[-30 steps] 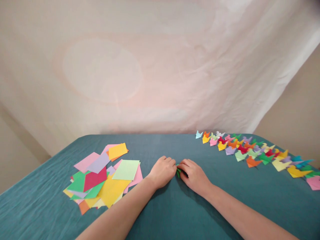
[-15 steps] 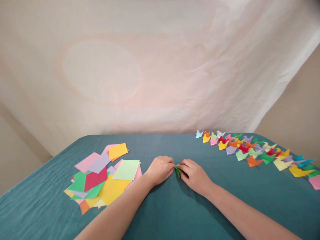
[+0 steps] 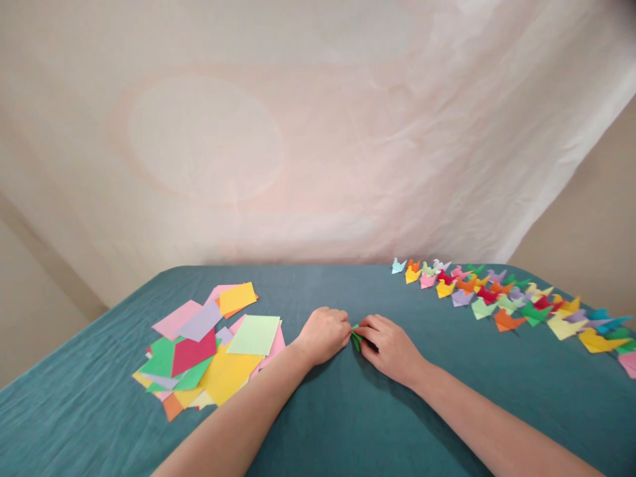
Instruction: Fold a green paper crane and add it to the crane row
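A small folded piece of green origami paper (image 3: 356, 339) is pinched between my two hands, just above the middle of the table. My left hand (image 3: 326, 334) is closed, its fingertips at the paper's left side. On the other side, my right hand (image 3: 389, 348) grips the paper between thumb and fingers. Most of the green paper is hidden behind the fingers, so its exact folded shape cannot be made out.
Left of my left arm lies a loose pile of coloured paper sheets (image 3: 233, 377). Rows of folded paper birds (image 3: 509, 321) in many colours stand along the right side. A teal cloth (image 3: 318, 430) covers the table; a pale curtain (image 3: 318, 132) hangs behind its far edge.
The whole view has shifted slightly, so everything appears a little further right. Both hands keep their pinch on the green paper, with hardly any change in pose.
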Motion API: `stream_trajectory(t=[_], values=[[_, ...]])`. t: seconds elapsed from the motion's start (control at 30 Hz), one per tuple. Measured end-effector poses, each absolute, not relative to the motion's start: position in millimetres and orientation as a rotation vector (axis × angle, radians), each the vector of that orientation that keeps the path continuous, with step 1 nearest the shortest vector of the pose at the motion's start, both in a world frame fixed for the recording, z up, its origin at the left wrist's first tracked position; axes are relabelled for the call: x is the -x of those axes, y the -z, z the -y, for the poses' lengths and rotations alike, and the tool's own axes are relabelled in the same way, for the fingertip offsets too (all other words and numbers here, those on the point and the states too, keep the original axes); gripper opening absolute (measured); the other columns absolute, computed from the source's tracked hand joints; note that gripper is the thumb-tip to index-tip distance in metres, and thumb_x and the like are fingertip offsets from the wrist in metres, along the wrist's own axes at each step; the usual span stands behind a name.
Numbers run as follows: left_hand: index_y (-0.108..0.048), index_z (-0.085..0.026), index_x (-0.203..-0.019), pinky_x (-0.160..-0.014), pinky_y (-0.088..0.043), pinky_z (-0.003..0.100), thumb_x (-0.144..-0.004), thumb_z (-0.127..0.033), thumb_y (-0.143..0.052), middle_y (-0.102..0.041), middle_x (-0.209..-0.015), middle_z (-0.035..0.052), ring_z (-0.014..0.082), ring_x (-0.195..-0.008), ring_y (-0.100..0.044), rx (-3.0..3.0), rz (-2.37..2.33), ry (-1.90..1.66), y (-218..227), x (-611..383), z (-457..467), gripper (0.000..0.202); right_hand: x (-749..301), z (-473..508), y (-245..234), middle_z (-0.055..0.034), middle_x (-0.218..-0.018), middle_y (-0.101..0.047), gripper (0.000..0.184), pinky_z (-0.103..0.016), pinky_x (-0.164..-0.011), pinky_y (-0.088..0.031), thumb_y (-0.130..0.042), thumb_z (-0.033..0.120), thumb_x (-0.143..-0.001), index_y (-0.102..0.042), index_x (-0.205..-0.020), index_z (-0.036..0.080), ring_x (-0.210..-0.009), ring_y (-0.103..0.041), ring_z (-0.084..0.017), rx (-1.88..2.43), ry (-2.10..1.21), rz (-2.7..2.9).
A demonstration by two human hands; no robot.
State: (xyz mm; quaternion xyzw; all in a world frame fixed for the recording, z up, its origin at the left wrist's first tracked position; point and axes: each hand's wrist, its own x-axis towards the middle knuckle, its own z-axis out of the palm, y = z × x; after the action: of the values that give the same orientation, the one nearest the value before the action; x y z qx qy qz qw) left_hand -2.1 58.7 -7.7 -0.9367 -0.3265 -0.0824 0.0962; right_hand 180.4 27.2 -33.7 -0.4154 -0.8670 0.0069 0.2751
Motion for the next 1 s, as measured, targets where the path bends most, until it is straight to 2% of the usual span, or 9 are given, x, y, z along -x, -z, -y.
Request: stream_trajectory(t=[0.17,0.3,0.43,0.6,0.7,0.8,1.0], values=[[-0.065,-0.019,-0.078,-0.067,-0.043,0.025,-0.084,-0.022,-0.049,-0.060,-0.079,0.0020,0.0148,-0.073,-0.058,2.805,1.051,0.277,7,4,-59,0.017,-180,-26,33,-0.0055,-0.084,-0.059,0.019,-0.031,-0.075,-0.044,-0.050,0.014,-0.082,-0.065,-0.092,0.019,-0.081,-0.054,-0.018,1.112,0.000,2.344],[-0.066,-0.022,-0.088,-0.071,-0.044,0.025,-0.084,-0.016,-0.048,-0.061,-0.086,0.0019,0.0149,-0.078,-0.058,2.850,1.048,0.276,5,6,-56,0.020,-180,-25,31,-0.0056,-0.085,-0.058,0.021,-0.031,-0.075,-0.043,-0.050,0.014,-0.081,-0.065,-0.096,0.018,-0.082,-0.053,-0.018,1.123,-0.015,2.360],[-0.063,-0.025,-0.101,-0.075,-0.044,0.026,-0.084,-0.013,-0.047,-0.059,-0.096,0.0020,0.0155,-0.083,-0.056,2.869,0.996,0.252,5,10,-55,0.026,-182,-23,29,-0.0056,-0.086,-0.058,0.025,-0.031,-0.076,-0.042,-0.047,0.009,-0.079,-0.065,-0.095,0.018,-0.083,-0.051,-0.018,1.143,-0.039,2.385],[-0.061,-0.026,-0.108,-0.079,-0.043,0.028,-0.089,-0.018,-0.044,-0.057,-0.101,0.0038,0.0165,-0.089,-0.053,2.853,0.970,0.270,10,16,-55,0.027,-185,-24,30,-0.0059,-0.088,-0.058,0.033,-0.032,-0.077,-0.041,-0.046,0.004,-0.075,-0.065,-0.098,0.018,-0.084,-0.050,-0.018,1.121,-0.032,2.411],[-0.058,-0.029,-0.112,-0.082,-0.042,0.030,-0.086,-0.015,-0.048,-0.055,-0.105,0.0044,0.0177,-0.096,-0.051,2.860,0.945,0.283,12,19,-58,0.031,-186,-25,31,-0.0061,-0.089,-0.058,0.036,-0.033,-0.078,-0.040,-0.044,0.002,-0.076,-0.065,-0.099,0.019,-0.084,-0.050,-0.018,1.098,-0.019,2.427],[-0.058,-0.030,-0.113,-0.087,-0.040,0.032,-0.083,-0.011,-0.050,-0.055,-0.107,0.0045,0.0185,-0.102,-0.048,2.888,0.944,0.331,15,21,-61,0.037,-186,-26,32,-0.0062,-0.089,-0.058,0.039,-0.033,-0.078,-0.040,-0.042,0.001,-0.078,-0.065,-0.102,0.021,-0.085,-0.049,-0.018,1.086,-0.023,2.434],[-0.061,-0.026,-0.110,-0.088,-0.041,0.032,-0.083,-0.008,-0.046,-0.057,-0.107,0.0045,0.0171,-0.100,-0.049,2.946,1.011,0.479,21,24,-62,0.037,-187,-27,35,-0.0069,-0.090,-0.057,0.038,-0.032,-0.077,-0.041,-0.039,0.004,-0.084,-0.064,-0.106,0.021,-0.086,-0.049,-0.019,1.077,-0.048,2.440]])
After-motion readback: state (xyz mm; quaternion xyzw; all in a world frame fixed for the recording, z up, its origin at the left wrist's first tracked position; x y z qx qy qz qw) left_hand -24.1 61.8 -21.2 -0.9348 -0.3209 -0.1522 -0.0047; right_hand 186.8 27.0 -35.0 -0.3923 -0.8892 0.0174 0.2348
